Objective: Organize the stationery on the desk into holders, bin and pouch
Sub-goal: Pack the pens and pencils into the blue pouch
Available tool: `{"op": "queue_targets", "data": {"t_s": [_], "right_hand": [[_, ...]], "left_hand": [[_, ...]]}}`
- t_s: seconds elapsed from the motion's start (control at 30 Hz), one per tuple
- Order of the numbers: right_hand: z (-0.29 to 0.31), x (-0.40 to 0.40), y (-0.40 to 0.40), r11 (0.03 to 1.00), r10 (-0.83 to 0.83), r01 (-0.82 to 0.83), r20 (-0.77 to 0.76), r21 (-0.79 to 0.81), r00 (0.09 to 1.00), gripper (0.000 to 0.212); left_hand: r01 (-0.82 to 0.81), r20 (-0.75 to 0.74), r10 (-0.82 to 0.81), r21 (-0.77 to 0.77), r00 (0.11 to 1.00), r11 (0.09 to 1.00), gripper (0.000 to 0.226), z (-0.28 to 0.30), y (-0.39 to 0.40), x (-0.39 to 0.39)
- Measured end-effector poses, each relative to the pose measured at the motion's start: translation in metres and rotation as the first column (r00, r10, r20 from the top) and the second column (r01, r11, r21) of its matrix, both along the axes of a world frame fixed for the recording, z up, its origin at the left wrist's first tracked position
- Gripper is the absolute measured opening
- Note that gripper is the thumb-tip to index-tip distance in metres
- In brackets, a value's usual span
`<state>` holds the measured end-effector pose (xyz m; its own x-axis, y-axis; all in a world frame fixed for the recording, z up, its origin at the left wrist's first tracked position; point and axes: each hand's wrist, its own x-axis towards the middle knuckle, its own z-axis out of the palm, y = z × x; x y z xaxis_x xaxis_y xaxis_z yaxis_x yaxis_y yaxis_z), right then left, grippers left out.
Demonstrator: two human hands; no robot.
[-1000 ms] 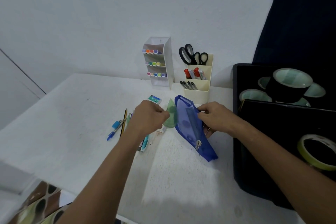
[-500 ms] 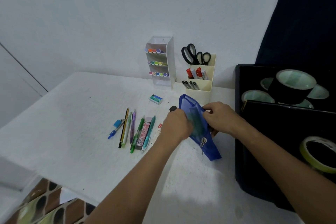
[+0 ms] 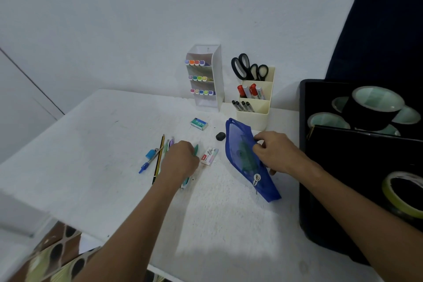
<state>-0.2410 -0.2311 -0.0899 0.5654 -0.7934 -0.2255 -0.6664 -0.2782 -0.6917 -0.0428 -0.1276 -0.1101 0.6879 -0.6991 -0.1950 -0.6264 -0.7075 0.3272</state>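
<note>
Left hand [image 3: 180, 160] on pens [image 3: 164, 151], right hand [image 3: 273, 153] gripping pouch [image 3: 246, 158].
Left fingers' closure couldn't be told; a loose grab might scatter pens across the counter [image 3: 109, 144].

Blue mesh pouch [image 3: 242, 155] propped open beside scattered pens [image 3: 160, 158]

The pouch [image 3: 248, 158] lies right of the pens [image 3: 168, 155], before the holders [image 3: 253, 107]; the bin [image 3: 357, 167] stands rightmost.

Plain white wall [image 3: 137, 18] behind white surface [image 3: 103, 144]; dark curtain [image 3: 389, 18] at right; patterned brown-green floor [image 3: 52, 256] below surface's near edge.
</note>
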Motion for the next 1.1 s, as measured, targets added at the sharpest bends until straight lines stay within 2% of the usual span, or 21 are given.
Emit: {"op": "queue_targets", "data": {"t_s": [0.27, 0.43, 0.53, 0.63, 0.73, 0.87, 1.1], "right_hand": [[0.003, 0.000, 0.005, 0.998, -0.015, 0.019, 0.079, -0.056, 0.997, 0.028], [0.006, -0.001, 0.008, 0.999, -0.006, 0.012, 0.155, -0.042, 0.988, 0.025], [0.005, 0.000, 0.007, 0.999, -0.006, 0.012, 0.176, -0.031, 0.984, 0.024], [0.002, 0.001, 0.004, 1.000, -0.009, 0.012, 0.178, -0.017, 0.984, 0.027], [-0.002, 0.002, 0.001, 0.999, -0.038, 0.039, 0.172, -0.005, 0.984, 0.029], [-0.005, 0.002, -0.001, 0.997, -0.068, 0.070, 0.167, -0.011, 0.984, 0.031], [-0.005, 0.002, -0.001, 0.997, -0.065, 0.070, 0.176, -0.023, 0.982, 0.031]], "left_hand": [[0.007, 0.119, -0.022, 0.125, 0.993, 0.992, 0.026, -0.011, 0.008, -0.002], [0.077, 0.165, -0.103, 0.153, 0.981, 0.985, 0.038, -0.015, 0.006, -0.009], [0.062, 0.138, -0.077, 0.112, 0.987, 0.992, 0.022, -0.011, 0.004, -0.013], [-0.026, 0.082, 0.024, 0.020, 0.996, 0.999, 0.026, 0.003, -0.001, -0.015], [0.009, 0.001, -0.009, -0.147, 1.000, 0.989, 0.021, 0.027, -0.009, -0.023], [-0.007, -0.289, -0.074, -0.270, 0.954, 0.963, 0.022, 0.050, -0.022, -0.038], [-0.088, -0.565, -0.039, -0.195, 0.824, 0.977, 0.024, 0.037, -0.047, -0.056]]}}
